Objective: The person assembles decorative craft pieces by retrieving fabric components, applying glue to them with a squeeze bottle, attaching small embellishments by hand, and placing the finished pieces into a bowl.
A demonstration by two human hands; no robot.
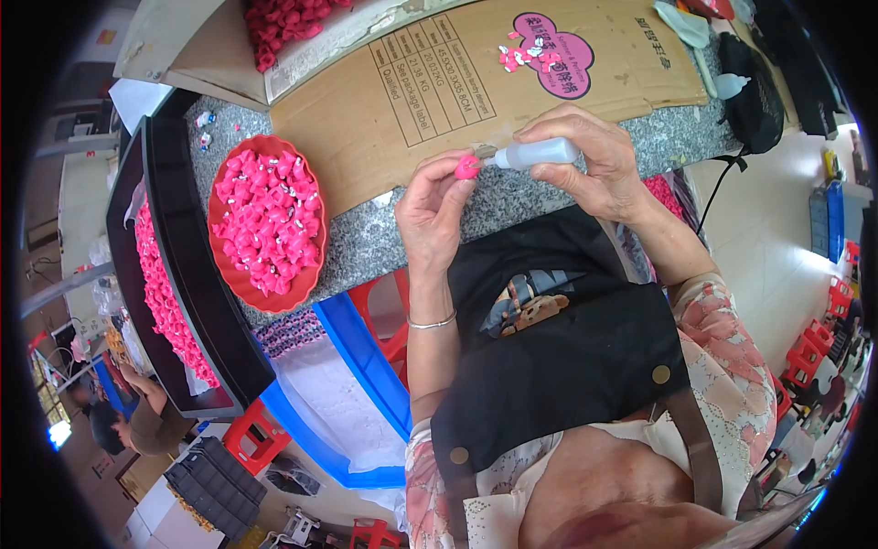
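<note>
My left hand (428, 220), with a bracelet at its wrist, pinches a small bright pink piece (467, 167) between thumb and fingertips. In my right hand (599, 169) is a translucent squeeze bottle (546, 153), lying nearly level. Its narrow nozzle points left and meets or nearly meets the pink piece; the exact contact is too small to tell. Both hands are above the near edge of a flattened cardboard sheet (357, 137). Some small pink and white pieces (530, 57) lie on the cardboard's printed pink label.
A red scalloped bowl (317, 261) of pink pieces stands left on the speckled countertop (357, 242). Beyond it is a black tray (187, 274) with more pink pieces. A blue bin (370, 375) sits below the counter edge. A black bag (754, 110) lies at the right.
</note>
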